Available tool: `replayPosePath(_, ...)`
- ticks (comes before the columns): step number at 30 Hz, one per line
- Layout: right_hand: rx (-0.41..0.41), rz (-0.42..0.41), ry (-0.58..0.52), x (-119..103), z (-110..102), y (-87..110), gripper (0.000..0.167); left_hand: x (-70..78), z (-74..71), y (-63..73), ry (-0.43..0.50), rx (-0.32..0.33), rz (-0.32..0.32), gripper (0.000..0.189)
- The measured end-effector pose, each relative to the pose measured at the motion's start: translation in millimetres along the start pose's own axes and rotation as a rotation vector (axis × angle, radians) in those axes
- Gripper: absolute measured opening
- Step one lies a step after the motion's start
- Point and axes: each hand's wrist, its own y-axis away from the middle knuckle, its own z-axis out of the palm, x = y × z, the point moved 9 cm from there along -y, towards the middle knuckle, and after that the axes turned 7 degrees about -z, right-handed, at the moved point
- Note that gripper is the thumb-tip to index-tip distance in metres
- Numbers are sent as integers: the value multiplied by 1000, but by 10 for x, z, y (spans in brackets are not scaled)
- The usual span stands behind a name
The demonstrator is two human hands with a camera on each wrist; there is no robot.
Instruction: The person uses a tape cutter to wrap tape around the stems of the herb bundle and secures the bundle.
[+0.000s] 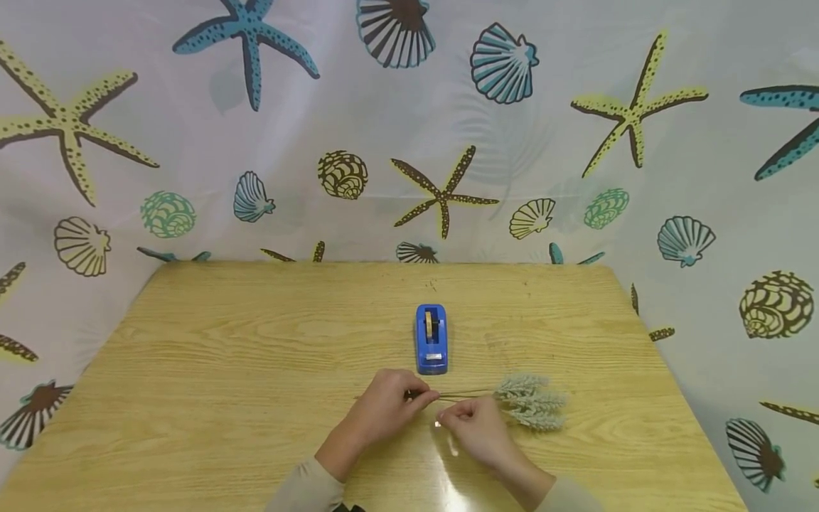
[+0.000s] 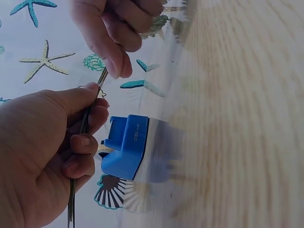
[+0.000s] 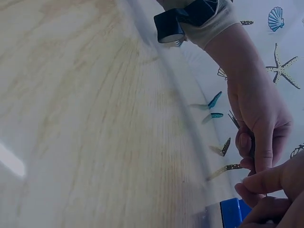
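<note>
Backdrop: pale cloth (image 1: 288, 128) behind and at both sides, printed with starfish (image 1: 443, 195) and seashells (image 1: 505, 62) in blue, yellow, green and brown.

Surface: wooden table (image 1: 256, 320), light yellow-brown, grain visible, a bright reflection near the front edge.

Item: bundle of thin dark stems (image 1: 463, 392), lying crosswise at the middle front of the table, topped at the right by pale grey-green flower heads (image 1: 530, 403) with a fuzzy texture. Stem ends emerge on the far side of the left hand.

Left hand (image 1: 389, 404): grips the stems, fingers curled round them, thumb laid along the top; beige sleeve (image 1: 310, 487), with a dark strap (image 3: 202, 12) round the cuff in the right wrist view.

Right hand (image 1: 473, 425): just beside the left, near the flower heads; fingers curled, tips of thumb and forefinger together by the stems. Whether they pinch anything cannot be told. Small bright spot below the fingertips, nature unclear. Beige sleeve likewise.

Item: blue tape dispenser (image 1: 432, 348), upright beyond the hands, near the stems but apart from them; yellowish tape roll (image 1: 429, 325) seated inside, toothed cutter at the end facing the person, small white lettering on the side.
</note>
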Motion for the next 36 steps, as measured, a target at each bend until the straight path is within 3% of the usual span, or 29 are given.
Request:
replayPosePath(4, -33, -74, 194, -162, -44, -2, 21, 13, -19, -9, -16, 9, 27, 19)
replayPosePath(8, -59, -259, 498, -559, -151, -33, 22, 28, -45, -12, -33, 18, 70, 19)
replayPosePath(10, -89, -327, 590, -727, -176, -86, 24, 24, -63, -11, -36, 21, 78, 19)
replayPosePath(12, -181, -306, 565, -765, -159, -157, 27, 16, -81, -9, -39, 26, 77, 20)
replayPosePath(15, -326, -174, 433, -657, -106, -268, 33, 15, -104, -1, -42, 38, 85, 21)
replayPosePath(18, -412, -34, 272, -542, -69, -330, 37, 29, -113, 8, -53, 45, 103, 22)
replayPosePath(23, -507, 89, 249, -428, -36, -353, 39, 29, -115, 10, -52, 52, 106, 20)
replayPosePath(28, -551, 153, 232, -315, -1, -357, 40, 20, -123, 7, -31, 62, 101, 21)
replayPosePath(36, -490, 193, 125, -239, -28, -398, 40, 67, -158, -12, -16, 66, 146, 19)
